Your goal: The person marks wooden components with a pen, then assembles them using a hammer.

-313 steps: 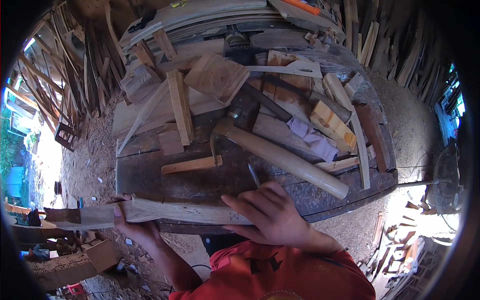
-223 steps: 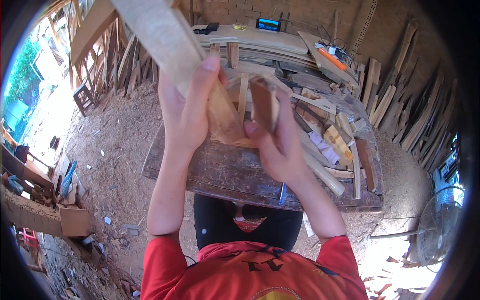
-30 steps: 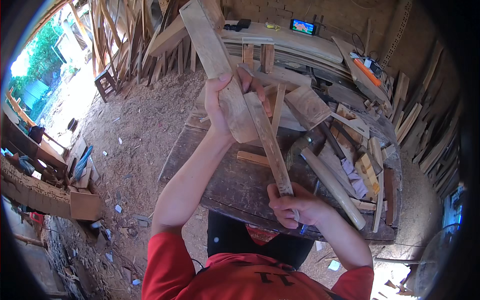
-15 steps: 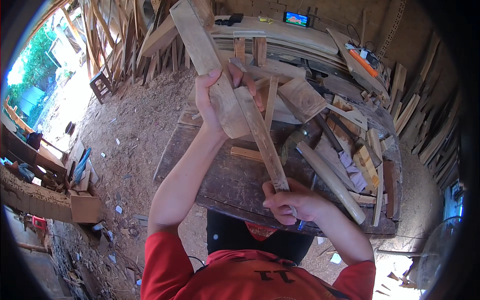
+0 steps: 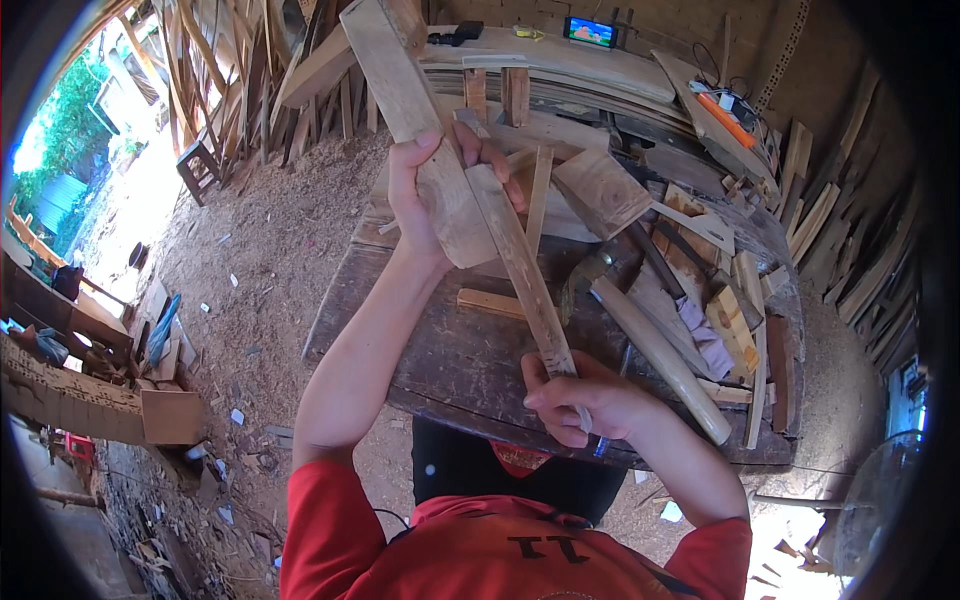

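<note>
My left hand is wrapped round a long wooden piece with a broad end, held raised over the workbench. Its fingers curl over the far side. My right hand grips the lower end of a narrow wooden strip. The strip's upper end lies along the right edge of the broad piece, near my left fingers; whether the two are joined I cannot tell. Just right of the strip lies a hammer with a thick pale handle, its metal head partly behind the strip.
On the dark workbench lie a short wood strip, a square block, a handsaw and a purple cloth. A lit phone stands at the back. Timber leans far left; sawdust covers the floor.
Hardly anything differs. The bench and its things have shifted slightly in the picture, while both hands keep the same grips on the wood.
</note>
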The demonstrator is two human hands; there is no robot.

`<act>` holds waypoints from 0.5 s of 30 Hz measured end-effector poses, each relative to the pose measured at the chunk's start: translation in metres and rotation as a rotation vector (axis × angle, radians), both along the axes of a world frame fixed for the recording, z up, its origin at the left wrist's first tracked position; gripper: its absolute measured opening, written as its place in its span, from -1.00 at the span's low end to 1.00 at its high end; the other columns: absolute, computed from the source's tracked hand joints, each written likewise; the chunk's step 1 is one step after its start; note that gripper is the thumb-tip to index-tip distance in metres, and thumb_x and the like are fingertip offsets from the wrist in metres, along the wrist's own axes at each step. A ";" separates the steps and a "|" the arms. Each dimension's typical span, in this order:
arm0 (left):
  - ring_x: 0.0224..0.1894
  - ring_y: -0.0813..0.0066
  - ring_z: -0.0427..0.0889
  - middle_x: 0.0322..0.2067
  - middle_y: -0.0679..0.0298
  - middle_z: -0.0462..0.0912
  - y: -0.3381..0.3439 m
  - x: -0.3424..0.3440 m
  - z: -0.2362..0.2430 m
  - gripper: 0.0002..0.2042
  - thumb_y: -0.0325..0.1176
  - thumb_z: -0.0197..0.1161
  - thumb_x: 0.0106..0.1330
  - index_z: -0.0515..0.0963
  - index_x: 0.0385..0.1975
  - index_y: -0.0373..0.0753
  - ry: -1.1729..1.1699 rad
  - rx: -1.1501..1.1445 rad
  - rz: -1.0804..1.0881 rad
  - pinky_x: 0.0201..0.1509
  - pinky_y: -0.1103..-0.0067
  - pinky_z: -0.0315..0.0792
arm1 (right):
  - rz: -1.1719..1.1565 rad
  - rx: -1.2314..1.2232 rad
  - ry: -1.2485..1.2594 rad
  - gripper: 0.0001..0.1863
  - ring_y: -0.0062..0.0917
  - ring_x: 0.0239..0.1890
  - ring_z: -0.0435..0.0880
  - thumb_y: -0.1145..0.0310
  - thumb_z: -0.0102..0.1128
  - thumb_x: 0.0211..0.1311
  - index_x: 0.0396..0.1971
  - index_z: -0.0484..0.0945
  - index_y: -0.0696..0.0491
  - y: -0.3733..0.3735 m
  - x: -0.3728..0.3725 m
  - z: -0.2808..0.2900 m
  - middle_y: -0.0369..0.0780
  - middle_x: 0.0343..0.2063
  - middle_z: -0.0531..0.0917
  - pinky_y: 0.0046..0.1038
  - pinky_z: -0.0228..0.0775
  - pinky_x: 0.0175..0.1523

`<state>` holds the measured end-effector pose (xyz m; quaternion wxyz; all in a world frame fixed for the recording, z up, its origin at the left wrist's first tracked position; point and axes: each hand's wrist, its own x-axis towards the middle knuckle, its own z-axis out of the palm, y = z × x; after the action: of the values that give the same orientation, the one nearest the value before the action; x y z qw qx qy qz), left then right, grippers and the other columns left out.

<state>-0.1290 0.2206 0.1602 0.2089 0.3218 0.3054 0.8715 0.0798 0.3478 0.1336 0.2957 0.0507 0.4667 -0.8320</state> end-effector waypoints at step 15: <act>-0.46 0.15 0.63 -0.51 0.14 0.53 0.000 0.003 0.001 -0.60 0.10 0.04 0.23 0.37 -0.40 -0.18 -0.060 -0.022 0.035 -0.32 0.38 0.55 | -0.022 0.006 0.038 -0.81 -0.72 -0.83 0.30 0.41 0.21 0.22 -0.39 0.36 0.12 0.000 0.001 -0.001 -0.39 -0.79 0.30 -0.62 0.20 -0.74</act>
<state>-0.1260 0.2211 0.1609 0.2063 0.2877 0.3142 0.8809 0.0809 0.3483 0.1322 0.2775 0.0406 0.4741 -0.8346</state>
